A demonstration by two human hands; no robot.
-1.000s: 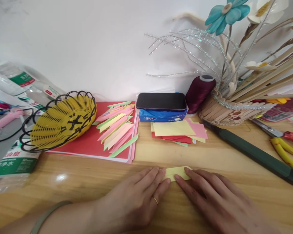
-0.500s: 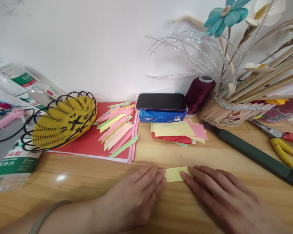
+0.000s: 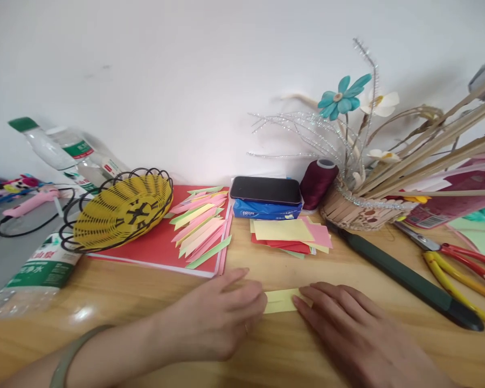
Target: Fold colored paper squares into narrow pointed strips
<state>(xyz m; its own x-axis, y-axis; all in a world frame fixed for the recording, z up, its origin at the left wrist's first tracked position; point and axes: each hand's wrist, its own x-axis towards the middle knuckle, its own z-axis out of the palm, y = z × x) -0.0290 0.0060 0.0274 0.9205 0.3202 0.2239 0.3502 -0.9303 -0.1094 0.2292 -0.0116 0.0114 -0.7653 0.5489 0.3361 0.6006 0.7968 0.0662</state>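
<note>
A folded strip of yellow paper [image 3: 281, 300] lies on the wooden table in front of me. At its left end, my left hand [image 3: 226, 312] is closed with curled fingers on the paper, its index finger raised off it; the left end is hidden. My right hand [image 3: 347, 323] grips the strip's right end between thumb and fingers, close to the tabletop. Just beyond the strip sits a stack of yellow, pink and red paper pieces [image 3: 285, 230]. Several folded paper strips [image 3: 202, 226] in pink, green and yellow lie on a red sheet [image 3: 145, 262] to the left.
A yellow woven basket [image 3: 121, 213] and plastic bottles [image 3: 44, 269] stand at left. A phone [image 3: 265, 190] rests on a blue packet [image 3: 262, 209]. Right of it are a maroon thread spool [image 3: 318, 183], a flower basket [image 3: 367, 207], a dark green tool [image 3: 404, 275] and red-handled scissors [image 3: 464, 256].
The camera view has tilted up and shifted slightly. My left index finger has lifted from the strip, while my right hand stays at its right end.
</note>
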